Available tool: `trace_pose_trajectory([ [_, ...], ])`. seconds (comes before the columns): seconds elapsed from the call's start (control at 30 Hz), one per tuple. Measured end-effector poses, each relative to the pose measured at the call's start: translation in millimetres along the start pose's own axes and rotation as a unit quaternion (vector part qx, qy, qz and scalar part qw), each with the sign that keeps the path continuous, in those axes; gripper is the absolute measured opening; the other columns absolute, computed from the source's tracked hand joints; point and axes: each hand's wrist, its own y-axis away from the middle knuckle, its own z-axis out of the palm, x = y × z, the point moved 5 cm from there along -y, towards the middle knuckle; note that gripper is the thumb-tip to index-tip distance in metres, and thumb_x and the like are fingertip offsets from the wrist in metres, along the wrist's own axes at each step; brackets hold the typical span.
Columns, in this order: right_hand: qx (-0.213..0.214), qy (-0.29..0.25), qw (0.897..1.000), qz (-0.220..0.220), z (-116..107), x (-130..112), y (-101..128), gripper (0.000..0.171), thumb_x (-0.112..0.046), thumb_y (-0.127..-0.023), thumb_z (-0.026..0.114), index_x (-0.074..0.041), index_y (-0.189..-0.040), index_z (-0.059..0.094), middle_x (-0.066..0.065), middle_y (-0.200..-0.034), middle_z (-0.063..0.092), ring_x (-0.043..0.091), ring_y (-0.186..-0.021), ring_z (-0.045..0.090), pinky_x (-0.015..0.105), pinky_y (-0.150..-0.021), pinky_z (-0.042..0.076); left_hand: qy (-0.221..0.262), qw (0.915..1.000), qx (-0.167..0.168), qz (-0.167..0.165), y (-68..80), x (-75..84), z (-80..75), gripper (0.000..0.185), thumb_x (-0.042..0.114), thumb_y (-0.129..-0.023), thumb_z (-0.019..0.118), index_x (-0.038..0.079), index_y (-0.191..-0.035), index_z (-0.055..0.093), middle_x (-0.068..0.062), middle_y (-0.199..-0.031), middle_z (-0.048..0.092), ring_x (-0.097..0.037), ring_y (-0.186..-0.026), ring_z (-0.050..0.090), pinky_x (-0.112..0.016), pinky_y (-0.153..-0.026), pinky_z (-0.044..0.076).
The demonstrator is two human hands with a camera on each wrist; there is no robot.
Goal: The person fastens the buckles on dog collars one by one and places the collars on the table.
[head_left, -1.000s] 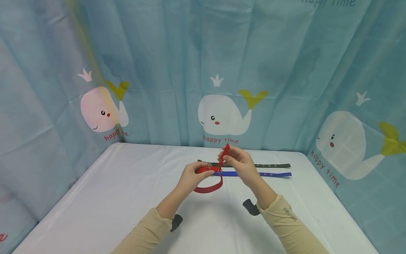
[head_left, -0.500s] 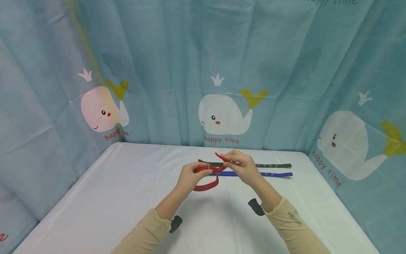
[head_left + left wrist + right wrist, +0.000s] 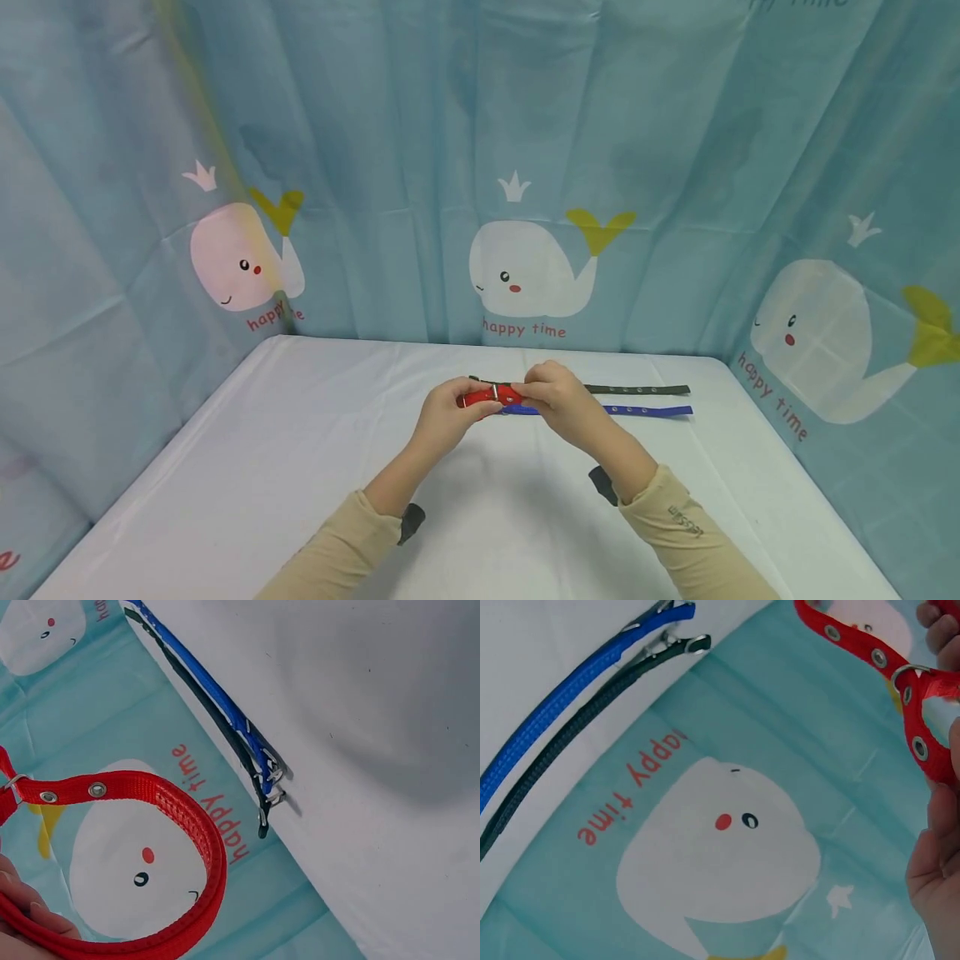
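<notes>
A red buckle collar is held up over the table between both hands. My left hand grips it beside the metal buckle, thumb in front. At the strap on the buckle's other side, my right hand pinches with thumb and fingers. In the left wrist view the red collar bends into a loop, its strap passing through a metal ring. Metal-rimmed eyelets show along the strap in the right wrist view. The right fingers hide the strap's end in the head view.
Behind the hands, a dark green collar and a blue collar lie side by side on the white table. A blue curtain with whale prints surrounds the table's back and sides.
My right hand has brought the raised strap end down and now pinches close beside the buckle. The buckle faces the head camera, and the loop that hung below has gone from the head view.
</notes>
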Motion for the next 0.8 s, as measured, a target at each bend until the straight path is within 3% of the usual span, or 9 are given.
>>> trace_pose_trajectory([
  [0.23,-0.001,0.000,1.000,-0.015,3,-1,1,0.026,0.013,-0.072,0.077,0.001,-0.094,0.076,0.008,-0.085,0.061,0.020,-0.078,0.055,0.024,-0.067,0.052,-0.011,0.9994,0.001,0.033,0.6,2.8,-1.6,0.020,0.014,-0.082,0.078,0.004,-0.099,0.073,-0.003,-0.092,0.065,-0.018,-0.079,0.060,-0.029,-0.067,0.055],
  [0.47,0.005,0.002,0.999,-0.036,7,-1,1,0.026,0.014,-0.070,0.078,0.000,-0.093,0.075,0.008,-0.086,0.061,0.020,-0.078,0.056,0.024,-0.067,0.052,-0.015,0.9989,-0.001,0.044,0.2,-2.5,-3.6,0.027,0.013,-0.082,0.079,0.004,-0.107,0.074,-0.001,-0.086,0.062,-0.017,-0.077,0.057,-0.026,-0.064,0.053],
  [0.8,-0.025,0.006,1.000,-0.016,14,-1,0,0.022,0.011,-0.074,0.077,0.001,-0.094,0.075,0.007,-0.086,0.063,0.019,-0.080,0.057,0.024,-0.070,0.053,-0.032,0.9989,0.002,0.033,0.9,-5.5,-4.8,0.025,0.015,-0.082,0.079,0.005,-0.104,0.075,-0.002,-0.092,0.066,-0.019,-0.082,0.058,-0.029,-0.066,0.053],
])
